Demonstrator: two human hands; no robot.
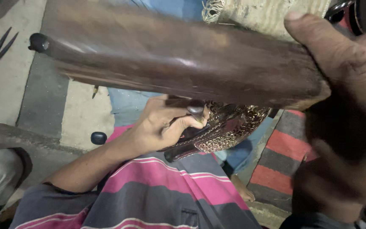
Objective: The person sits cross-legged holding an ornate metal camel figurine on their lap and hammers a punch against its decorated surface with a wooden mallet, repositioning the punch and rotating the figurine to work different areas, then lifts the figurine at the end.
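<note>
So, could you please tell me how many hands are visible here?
2: the left hand grips a small tool against the carved dark piece at centre; the right hand holds the long wooden piece at right. Others may be hidden.

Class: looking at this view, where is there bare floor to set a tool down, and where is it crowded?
Bare floor lies between the pliers and the dark round knob, below the wooden stick. It is crowded where the left hand grips the patterned metal piece and the right hand holds the stick.

Glossy dark wooden bar (178,63); shiny embossed metal piece (229,127).
</note>
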